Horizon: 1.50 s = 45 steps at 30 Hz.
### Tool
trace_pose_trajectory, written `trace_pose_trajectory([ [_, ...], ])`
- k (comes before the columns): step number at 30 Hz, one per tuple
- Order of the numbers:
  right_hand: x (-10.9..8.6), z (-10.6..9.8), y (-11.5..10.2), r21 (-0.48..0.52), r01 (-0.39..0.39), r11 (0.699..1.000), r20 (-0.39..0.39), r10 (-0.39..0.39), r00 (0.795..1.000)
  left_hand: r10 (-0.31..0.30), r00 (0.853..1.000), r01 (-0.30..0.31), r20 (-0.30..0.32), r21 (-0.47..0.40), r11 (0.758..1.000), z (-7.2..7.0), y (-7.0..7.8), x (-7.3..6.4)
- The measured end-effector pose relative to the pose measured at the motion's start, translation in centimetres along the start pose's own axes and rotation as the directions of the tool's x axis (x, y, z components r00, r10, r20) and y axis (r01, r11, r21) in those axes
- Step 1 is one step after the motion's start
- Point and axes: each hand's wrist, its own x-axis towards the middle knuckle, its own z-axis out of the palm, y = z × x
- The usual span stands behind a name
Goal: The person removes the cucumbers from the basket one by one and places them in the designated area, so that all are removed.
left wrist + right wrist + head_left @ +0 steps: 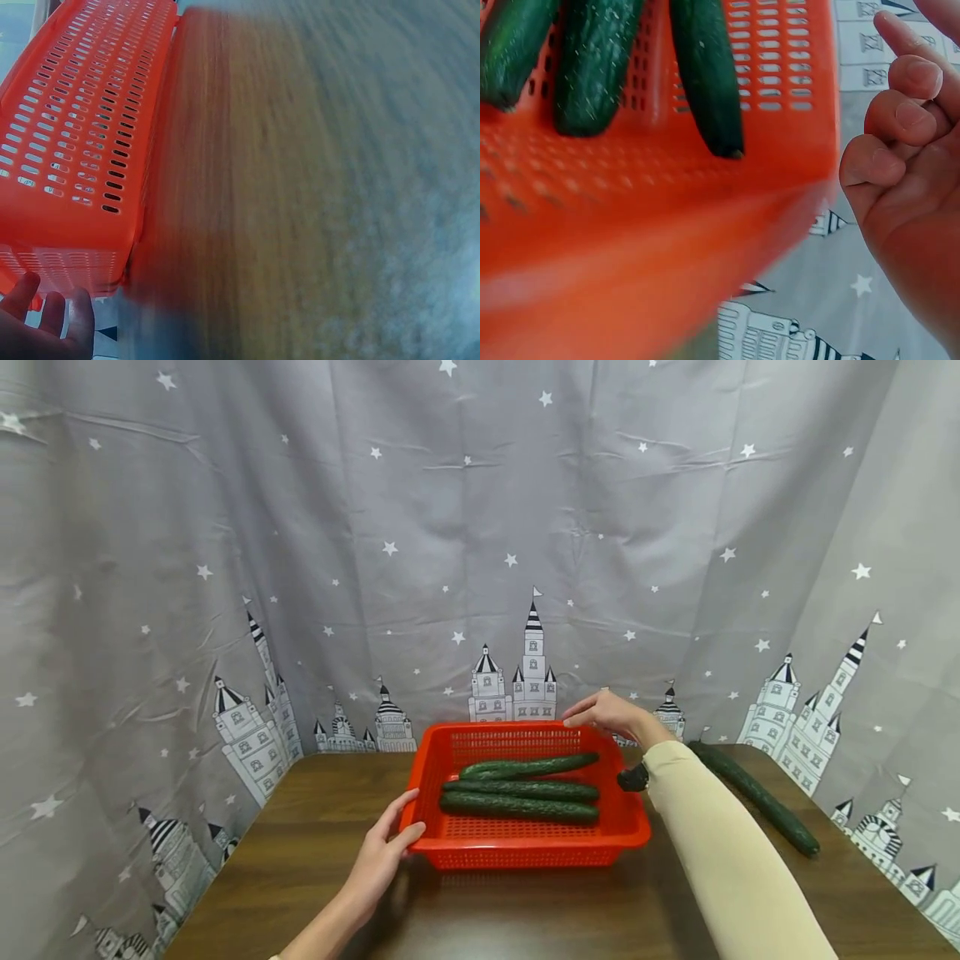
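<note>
A red plastic basket (528, 843) with slotted walls stands on the table, and several dark green cucumbers (519, 807) lie lengthwise in it. My left hand (373, 860) holds the basket's left end near the front corner, thumb over the rim. Its fingertips show against the end wall in the left wrist view. At the back right rim is my right hand (618, 714), fingertips right by the edge. Its fingers look loosely curled in the right wrist view, with nothing between them, beside the basket wall (817, 150).
Another cucumber (757, 793) lies slantwise on the brown wooden table (315, 827), to the right of the basket and past my right sleeve (727, 852). A grey curtain (420, 593) with stars and castles hangs behind and on both sides.
</note>
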Motion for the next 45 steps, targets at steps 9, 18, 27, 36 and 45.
trace_pose_trajectory([
  [9,1.2,1.6,0.3,-0.067,0.018,0.998,-0.023,-0.020,1.000,0.012,1.000,-0.012,0.000,-0.008,1.000,0.2,0.2,0.0],
  [18,1.8,3.3,0.5,-0.148,0.034,0.988,-0.034,-0.039,0.999,0.005,1.000,-0.005,-0.001,-0.014,1.000,0.1,0.2,-0.1],
  [27,2.2,4.6,1.3,-0.201,0.030,0.979,-0.023,-0.036,0.999,0.013,1.000,-0.013,-0.003,-0.008,1.000,0.3,0.1,-0.3],
  [36,2.5,5.4,1.8,-0.239,0.049,0.970,-0.004,-0.051,0.999,0.012,1.000,-0.012,-0.005,-0.006,1.000,0.2,0.1,-0.4],
  [45,2.7,6.2,1.9,-0.389,0.096,0.916,0.049,-0.084,0.995,0.017,1.000,-0.017,0.003,-0.027,0.999,0.1,0.2,-0.4],
])
